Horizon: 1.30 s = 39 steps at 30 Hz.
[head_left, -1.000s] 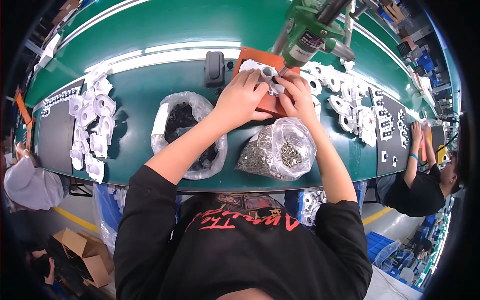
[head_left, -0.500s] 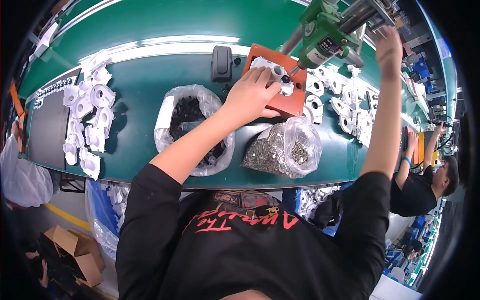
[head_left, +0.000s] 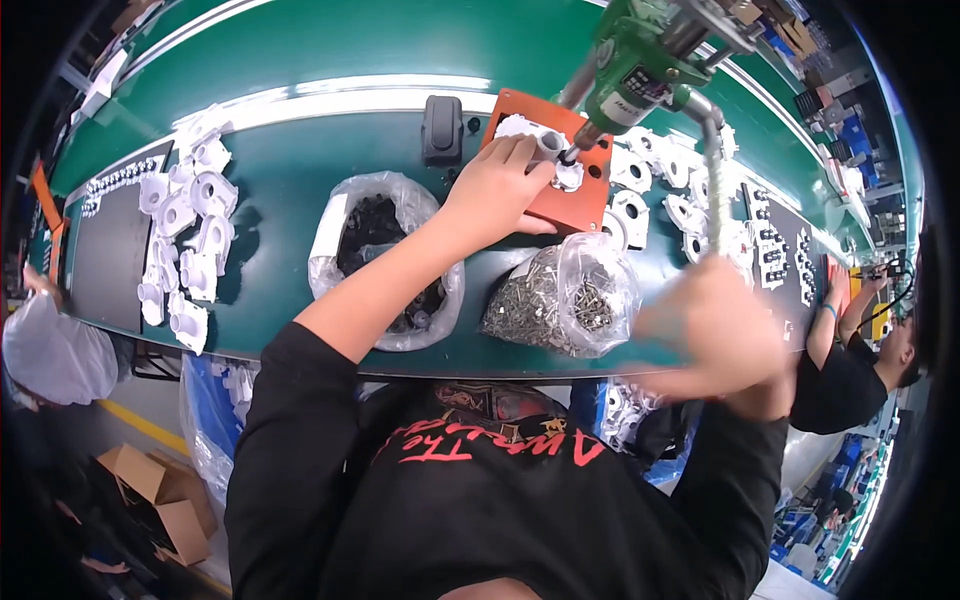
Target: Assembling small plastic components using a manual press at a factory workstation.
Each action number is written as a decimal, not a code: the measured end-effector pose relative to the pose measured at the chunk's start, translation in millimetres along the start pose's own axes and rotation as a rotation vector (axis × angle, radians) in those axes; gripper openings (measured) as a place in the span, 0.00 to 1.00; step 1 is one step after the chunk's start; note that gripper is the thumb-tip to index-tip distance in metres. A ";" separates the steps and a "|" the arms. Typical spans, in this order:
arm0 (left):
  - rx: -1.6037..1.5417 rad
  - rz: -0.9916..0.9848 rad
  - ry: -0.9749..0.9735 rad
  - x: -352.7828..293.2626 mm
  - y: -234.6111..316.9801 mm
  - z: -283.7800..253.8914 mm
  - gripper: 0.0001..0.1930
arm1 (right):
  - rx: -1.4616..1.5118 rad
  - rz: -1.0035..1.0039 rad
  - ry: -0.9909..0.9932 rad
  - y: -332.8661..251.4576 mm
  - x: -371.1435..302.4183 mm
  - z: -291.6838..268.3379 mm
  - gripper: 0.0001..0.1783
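My left hand point(head_left: 500, 190) is closed over a white plastic housing point(head_left: 550, 143) that sits on an orange fixture block point(head_left: 560, 213). Its fingers bend over the part, while the thumb lies along the block's near edge. The tip of a green hand press point(head_left: 632, 75) comes down onto a small black piece point(head_left: 568, 157) at the housing. Blurred by motion, my right hand point(head_left: 720, 330) grips the lower end of the press lever point(head_left: 717, 190), which points toward me; its single fingers cannot be made out.
A clear bag of screws point(head_left: 530, 310) and a bag of black parts point(head_left: 450, 320) stand near the front edge. White housings lie in groups left point(head_left: 190, 265) and right point(head_left: 685, 215). A black case point(head_left: 442, 130) lies behind. A co-worker point(head_left: 850, 365) sits at right.
My right hand has swung the lever from the far upper right down toward me. The press tip has come lower, onto the black piece. My left hand has stayed on the housing.
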<state>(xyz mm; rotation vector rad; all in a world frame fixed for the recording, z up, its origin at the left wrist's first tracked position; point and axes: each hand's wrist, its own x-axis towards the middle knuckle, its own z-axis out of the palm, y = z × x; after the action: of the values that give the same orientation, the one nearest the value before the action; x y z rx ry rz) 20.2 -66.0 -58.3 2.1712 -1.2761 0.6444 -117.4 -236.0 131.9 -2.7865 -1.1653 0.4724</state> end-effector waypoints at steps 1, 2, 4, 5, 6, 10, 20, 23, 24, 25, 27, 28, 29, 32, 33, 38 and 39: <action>-0.003 -0.001 -0.027 2.3 0.7 -1.1 0.32 | 0.116 -0.013 0.190 3.1 0.1 18.8 0.16; -0.015 -0.003 -0.064 4.6 4.9 1.5 0.32 | 0.240 -0.020 0.379 4.7 -4.8 32.9 0.17; -0.048 -0.042 -0.073 9.3 4.5 -0.7 0.33 | 0.304 -0.005 0.416 7.3 -8.5 32.3 0.18; -0.087 -0.080 -0.080 15.9 3.6 -0.4 0.33 | 0.436 -0.112 0.437 14.5 -11.4 19.5 0.15; -0.072 -0.062 -0.044 19.3 -0.4 -2.4 0.33 | 0.648 -0.082 0.527 19.9 -21.5 11.4 0.24; -0.118 -0.166 -0.223 49.5 -18.0 8.9 0.23 | 0.823 -0.261 1.057 86.4 -46.7 -54.1 0.25; 0.000 -0.250 -0.648 98.4 -21.4 -33.7 0.16 | 1.601 0.392 1.272 163.8 -4.0 -29.5 0.18; 0.037 -0.366 -0.630 108.3 -40.7 -50.3 0.19 | 1.100 0.461 1.160 186.5 -53.6 22.9 0.23; 0.034 -0.361 -0.633 107.6 -54.5 -48.7 0.19 | 0.875 0.667 1.097 185.3 -69.5 36.7 0.24; -0.118 -0.457 -0.451 104.1 -73.5 -44.5 0.20 | 0.591 0.832 0.934 186.3 -78.9 55.5 0.25; -0.084 -0.517 -0.024 88.5 -117.0 -23.7 0.23 | 0.201 1.010 0.623 189.4 -92.6 92.3 0.26; -0.065 -0.536 -0.012 82.6 -142.4 -6.9 0.23 | 0.096 1.052 0.490 189.4 -98.8 109.4 0.27; -0.096 -0.550 -0.083 76.7 -169.8 6.5 0.24 | 0.050 1.068 0.439 187.9 -100.2 123.6 0.28; -0.131 -0.656 -0.113 43.1 -208.1 44.2 0.30 | -0.050 1.103 0.342 170.7 -85.8 144.7 0.28; -0.199 -0.466 -0.111 43.7 -190.4 36.7 0.34 | -0.098 1.079 0.350 166.6 -85.8 153.1 0.28; -0.277 -0.635 -0.106 4.7 -130.4 -34.0 0.36 | -0.253 0.991 0.484 175.6 -83.0 183.6 0.23; -0.211 -0.560 -0.033 -16.6 -129.3 -55.2 0.35 | -0.148 1.014 0.457 181.4 -81.8 179.6 0.21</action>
<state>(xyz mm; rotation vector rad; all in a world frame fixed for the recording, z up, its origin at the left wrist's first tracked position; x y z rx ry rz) 120.7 33.7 -54.4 2.2166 -0.6561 0.2333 -104.4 -429.3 -53.5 -3.1524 0.3611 -0.2328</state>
